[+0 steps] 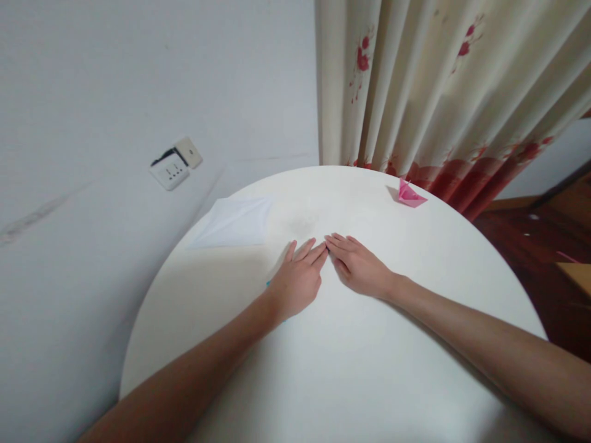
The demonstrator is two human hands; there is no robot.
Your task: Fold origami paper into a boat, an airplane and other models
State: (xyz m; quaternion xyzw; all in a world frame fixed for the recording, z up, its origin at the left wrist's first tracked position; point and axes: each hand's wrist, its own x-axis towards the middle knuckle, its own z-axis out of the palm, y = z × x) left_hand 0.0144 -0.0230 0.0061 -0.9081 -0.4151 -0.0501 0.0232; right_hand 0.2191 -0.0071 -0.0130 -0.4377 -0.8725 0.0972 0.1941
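My left hand [296, 280] lies palm down near the middle of the white round table [360, 357], its fingers spread. Small blue edges [268, 283] peek out from beneath it, perhaps of a piece of paper; the rest is hidden under the hand. Palm down as well, my right hand [357, 264] rests just to the right with its fingers stretched out. The fingertips of both hands meet or nearly meet. Whether the right fingers press on anything cannot be made out.
A folded pink paper boat [410, 194] stands near the table's far right edge. At the far left lies a white sheet [235, 221], possibly several layers. Behind are a wall with a socket [170, 171] and a floral curtain [415, 92].
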